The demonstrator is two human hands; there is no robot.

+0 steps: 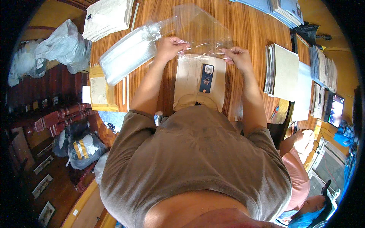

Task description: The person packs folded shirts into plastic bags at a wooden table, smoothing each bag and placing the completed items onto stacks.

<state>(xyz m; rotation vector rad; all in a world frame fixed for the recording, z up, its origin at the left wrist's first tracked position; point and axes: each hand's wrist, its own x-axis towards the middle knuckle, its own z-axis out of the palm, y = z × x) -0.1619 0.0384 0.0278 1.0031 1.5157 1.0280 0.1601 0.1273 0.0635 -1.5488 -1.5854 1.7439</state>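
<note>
A folded beige garment (188,81) with a dark blue tag (206,78) lies on the table in front of me. Beyond its far edge spreads a clear plastic bag (201,28), its near edge at the garment's far end. My left hand (174,47) pinches the bag's near left corner. At the near right corner my right hand (237,57) has the same plastic between thumb and fingers. Whether the garment's far end is inside the bag, I cannot tell. Left of my left hand lies a stack of clear bags (131,51).
Folded light garments (108,19) are piled at the far left; bluish ones (287,13) at the far right. Flat cream sheets or folded pieces (286,72) are stacked right of my arm, near small scissors (274,112). Another person (298,171) sits at the lower right.
</note>
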